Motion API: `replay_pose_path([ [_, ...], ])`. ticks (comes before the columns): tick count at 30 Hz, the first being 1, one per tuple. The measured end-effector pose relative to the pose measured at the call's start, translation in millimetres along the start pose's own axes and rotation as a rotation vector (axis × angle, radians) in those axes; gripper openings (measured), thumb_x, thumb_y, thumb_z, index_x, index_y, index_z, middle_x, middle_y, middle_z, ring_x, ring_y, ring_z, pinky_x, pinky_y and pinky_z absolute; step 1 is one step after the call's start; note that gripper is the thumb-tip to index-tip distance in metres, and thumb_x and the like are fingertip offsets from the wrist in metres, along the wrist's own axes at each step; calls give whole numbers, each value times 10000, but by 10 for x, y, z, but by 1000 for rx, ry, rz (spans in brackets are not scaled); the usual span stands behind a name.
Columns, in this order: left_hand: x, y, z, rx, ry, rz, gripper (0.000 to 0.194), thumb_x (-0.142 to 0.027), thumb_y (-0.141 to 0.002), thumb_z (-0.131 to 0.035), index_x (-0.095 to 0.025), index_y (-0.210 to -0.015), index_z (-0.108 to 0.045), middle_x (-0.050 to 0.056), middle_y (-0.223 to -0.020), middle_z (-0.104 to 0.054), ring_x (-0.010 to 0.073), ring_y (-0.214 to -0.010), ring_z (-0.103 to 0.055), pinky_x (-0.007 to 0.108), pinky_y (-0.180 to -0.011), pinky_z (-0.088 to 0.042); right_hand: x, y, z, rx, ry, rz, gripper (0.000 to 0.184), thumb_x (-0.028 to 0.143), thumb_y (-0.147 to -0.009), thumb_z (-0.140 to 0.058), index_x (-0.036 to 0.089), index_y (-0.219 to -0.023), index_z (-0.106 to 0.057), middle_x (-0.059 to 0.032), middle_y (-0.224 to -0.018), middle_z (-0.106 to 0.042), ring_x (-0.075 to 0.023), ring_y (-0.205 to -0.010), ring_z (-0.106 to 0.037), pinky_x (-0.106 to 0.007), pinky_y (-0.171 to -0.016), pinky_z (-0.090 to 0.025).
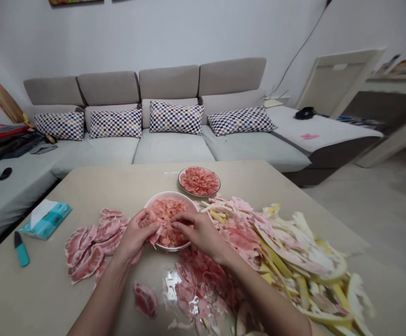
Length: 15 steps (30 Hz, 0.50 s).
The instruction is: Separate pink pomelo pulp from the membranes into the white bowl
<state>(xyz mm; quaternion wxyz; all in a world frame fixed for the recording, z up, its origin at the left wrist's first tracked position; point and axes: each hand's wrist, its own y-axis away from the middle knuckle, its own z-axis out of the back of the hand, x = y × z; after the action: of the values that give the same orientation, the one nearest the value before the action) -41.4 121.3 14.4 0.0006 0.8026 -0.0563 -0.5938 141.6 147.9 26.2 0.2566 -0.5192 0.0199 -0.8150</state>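
My left hand [137, 233] pinches a pomelo segment [155, 233], pink with pale skin, over the near left side of a white bowl [172, 249]. Peeled pink pomelo flesh [169, 207] fills much of that bowl. Above its right side my right hand [203, 232] is closed, thumb and fingertips together; whatever lies between them is too small to make out. Unpeeled pomelo segments [109, 229] lie left of the bowl, and a single segment [146, 299] rests nearer to me. Stripped membranes [203, 289] are heaped below my right wrist.
Behind the bowl stands a dark-rimmed plate [179, 185] of peeled flesh. Yellow and white pomelo rinds [294, 261] cover the table's right side. At the left lie a tissue pack [50, 219] and a knife [22, 252] with a teal handle. A sofa [171, 147] borders the far edge.
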Motion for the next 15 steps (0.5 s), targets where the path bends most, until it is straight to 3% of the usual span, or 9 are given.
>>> replay_pose_path([
  [5,-1,16,7,62,-146,-75,198,-246,-757,-697,-181,-800,-514,-71,-540,-540,56,-437,-457,157,-465,-353,-95,35,90,-58,187,95,222,89,-807,-592,220,-906,-742,-52,-915,-739,-214,-882,-666,-352,-825,-505],
  [9,-32,44,11,32,-192,-68,253,-250,-737,-703,-193,-939,-562,-41,-718,-611,60,-454,-484,174,-457,-391,-188,45,141,-156,327,111,295,51,-805,-540,197,-973,-734,-92,-958,-715,-237,-882,-653,-383,-797,-513],
  [12,-58,65,7,8,-305,-109,296,-244,-730,-703,-194,-1001,-595,-9,-819,-640,104,-603,-577,200,-568,-463,-176,47,151,-147,299,132,362,15,-800,-506,208,-1010,-730,-99,-1121,-682,-247,-1036,-621,-414,-904,-483],
  [15,-78,86,-20,-10,-438,-208,263,-224,-739,-684,-198,-993,-620,15,-939,-652,146,-794,-616,223,-705,-486,-59,69,134,-123,187,144,265,91,-841,-548,224,-977,-733,-81,-1132,-685,-233,-1070,-615,-411,-944,-467],
])
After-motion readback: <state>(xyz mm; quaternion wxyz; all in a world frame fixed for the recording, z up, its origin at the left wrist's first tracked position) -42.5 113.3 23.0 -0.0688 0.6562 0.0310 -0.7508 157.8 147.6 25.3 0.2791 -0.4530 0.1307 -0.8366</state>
